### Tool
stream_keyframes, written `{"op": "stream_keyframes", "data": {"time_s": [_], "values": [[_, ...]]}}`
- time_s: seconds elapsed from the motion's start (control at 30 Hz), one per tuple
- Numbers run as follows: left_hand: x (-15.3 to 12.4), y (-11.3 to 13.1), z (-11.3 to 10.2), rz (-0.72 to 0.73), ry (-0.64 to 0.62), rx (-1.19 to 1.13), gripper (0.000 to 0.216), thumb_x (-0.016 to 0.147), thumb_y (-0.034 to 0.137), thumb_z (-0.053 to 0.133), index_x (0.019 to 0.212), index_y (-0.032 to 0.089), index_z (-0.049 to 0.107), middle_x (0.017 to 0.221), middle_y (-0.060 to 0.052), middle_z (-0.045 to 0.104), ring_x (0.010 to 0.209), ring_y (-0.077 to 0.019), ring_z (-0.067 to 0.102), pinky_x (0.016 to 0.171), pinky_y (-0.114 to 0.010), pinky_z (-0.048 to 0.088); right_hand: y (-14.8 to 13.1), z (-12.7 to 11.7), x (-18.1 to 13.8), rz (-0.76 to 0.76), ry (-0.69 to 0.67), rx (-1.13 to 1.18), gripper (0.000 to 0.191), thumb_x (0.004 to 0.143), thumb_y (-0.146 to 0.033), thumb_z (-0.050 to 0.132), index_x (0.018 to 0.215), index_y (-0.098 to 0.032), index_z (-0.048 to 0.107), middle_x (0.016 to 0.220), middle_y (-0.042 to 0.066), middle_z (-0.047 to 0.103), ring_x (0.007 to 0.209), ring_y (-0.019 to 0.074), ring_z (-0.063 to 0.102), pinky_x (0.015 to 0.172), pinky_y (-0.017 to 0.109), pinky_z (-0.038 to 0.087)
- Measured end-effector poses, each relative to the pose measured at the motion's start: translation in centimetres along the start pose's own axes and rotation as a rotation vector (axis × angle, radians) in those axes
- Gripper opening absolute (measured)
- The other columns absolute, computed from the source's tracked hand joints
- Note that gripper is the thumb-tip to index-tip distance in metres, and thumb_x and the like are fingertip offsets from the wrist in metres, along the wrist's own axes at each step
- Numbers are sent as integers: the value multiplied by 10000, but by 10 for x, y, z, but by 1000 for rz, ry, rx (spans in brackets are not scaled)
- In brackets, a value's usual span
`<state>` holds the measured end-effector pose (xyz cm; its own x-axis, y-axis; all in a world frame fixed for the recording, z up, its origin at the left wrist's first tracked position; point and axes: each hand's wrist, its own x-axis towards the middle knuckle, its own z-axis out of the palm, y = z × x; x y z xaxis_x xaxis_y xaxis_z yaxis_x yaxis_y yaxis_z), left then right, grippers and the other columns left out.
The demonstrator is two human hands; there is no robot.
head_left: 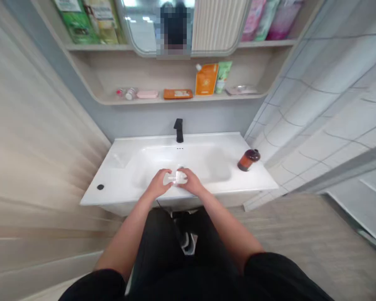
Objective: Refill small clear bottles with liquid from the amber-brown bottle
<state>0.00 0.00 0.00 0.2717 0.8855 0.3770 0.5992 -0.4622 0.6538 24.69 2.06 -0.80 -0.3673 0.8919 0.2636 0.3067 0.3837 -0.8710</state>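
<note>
Over sink | L hand + R hand grip clear bottle

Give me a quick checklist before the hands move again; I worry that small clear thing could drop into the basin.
1. Left hand on the small clear bottle: ok.
2. Right hand on it too: ok.
3. Bottle held over the sink: ok.
4. Bottle capped or open: cannot tell, blurred.
5. Tap running: cannot tell; no stream visible.
6. Brown bottle lies on its side on the rim, apart from both hands: ok.
</note>
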Motion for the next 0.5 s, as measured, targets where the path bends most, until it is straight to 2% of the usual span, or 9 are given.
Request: {"op": "stream_keyframes", "data": {"time_s": [0.1, 0.23, 0.37, 0.5], "values": [[2, 1, -1, -4, -38, 17, 267, 968, 238, 662, 1234, 220, 670, 1240, -92, 720, 1235, -271, 666, 1150, -495, 533, -1, 0, -1, -4, 5, -8, 771, 731, -179, 941, 1445, -304, 680, 1446, 96, 668, 1317, 300, 652, 1105, 476, 570], [2, 4, -1, 26, -24, 19, 367, 927, 227, 719, 1290, 224, 663, 1284, -99, 710, 1272, -285, 651, 1168, -504, 522, -1, 0, -1, -17, 4, 5, 777, 727, -190, 949, 1444, -314, 678, 1435, 92, 676, 1306, 300, 655, 1081, 469, 582], [2, 4, -1, 27, -28, 20, 201, 961, 214, 665, 1159, 225, 699, 1155, -80, 730, 1151, -264, 682, 1082, -466, 565, 0, 1, -1, -19, 2, 6, 783, 714, -200, 954, 1439, -322, 684, 1425, 91, 677, 1304, 304, 656, 1042, 457, 600], [2, 3, -2, 16, 0, 2, 264, 934, 214, 697, 1198, 222, 704, 1201, -83, 736, 1166, -260, 687, 1089, -453, 561, 0, 1, -1, -14, -4, 36, 774, 737, -235, 940, 1457, -327, 671, 1463, 92, 654, 1312, 299, 656, 983, 426, 622]]}}
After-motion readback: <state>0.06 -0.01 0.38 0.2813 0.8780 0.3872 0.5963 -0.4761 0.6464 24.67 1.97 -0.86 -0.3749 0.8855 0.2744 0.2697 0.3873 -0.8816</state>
